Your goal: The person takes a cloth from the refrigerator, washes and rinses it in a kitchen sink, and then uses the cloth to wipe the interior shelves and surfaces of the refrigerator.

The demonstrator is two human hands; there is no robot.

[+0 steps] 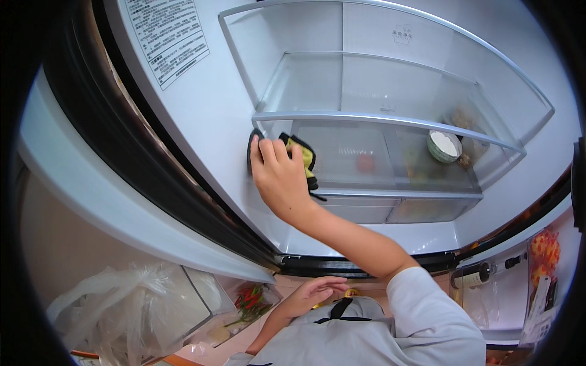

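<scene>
My right hand [284, 176] reaches into an open refrigerator and presses a black and yellow cloth [303, 158] against the white left inner wall [229, 137]. The cloth shows on both sides of the fingers, just under the left end of a glass shelf's front edge [339, 116]. Part of it is hidden beneath the hand. My left hand [318, 293] is held low in front of my body, fingers extended, with nothing in it.
A green-patterned bowl of white contents [444, 145] stands right on the lower shelf, above drawers [423, 211]. The left door holds a plastic bag [132, 306] and red chillies [249, 297]. A dark bottle [471, 275] lies in the right door's bin. A printed sheet [171, 43] is on the left wall.
</scene>
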